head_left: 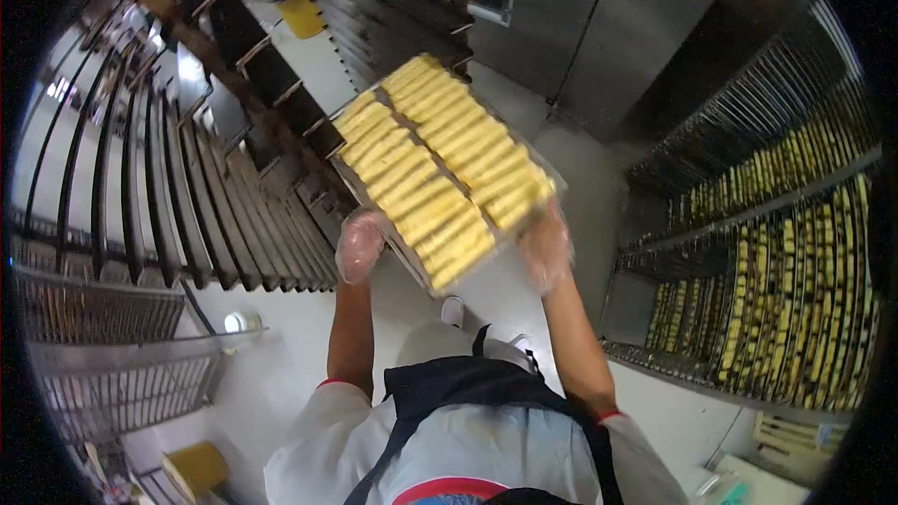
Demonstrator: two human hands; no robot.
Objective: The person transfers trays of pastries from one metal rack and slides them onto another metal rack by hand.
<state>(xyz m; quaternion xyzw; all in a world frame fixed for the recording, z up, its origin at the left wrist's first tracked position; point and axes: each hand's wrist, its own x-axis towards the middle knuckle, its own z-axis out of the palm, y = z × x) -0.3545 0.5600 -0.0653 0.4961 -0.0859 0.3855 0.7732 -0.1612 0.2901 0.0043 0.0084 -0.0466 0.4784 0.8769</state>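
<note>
A rectangular tray [412, 266] carries two rows of yellow, finger-shaped pieces [468, 140]. It is held out in front of me, turned at a slant, with its far left edge beside a dark metal rack [271, 122]. My left hand [360, 245], in a clear plastic glove, grips the tray's near left side. Also gloved, my right hand [545, 245] is closed on the near right corner. The fingers of both hands are partly hidden and somewhat blurred.
Tall racks filled with trays of yellow pieces [795, 271] stand on the right. More slatted racks [122, 337] are on the left. A yellow bin [299, 11] stands beyond the racks, another yellow container [198, 469] at the lower left. Metal doors [599, 28] are ahead.
</note>
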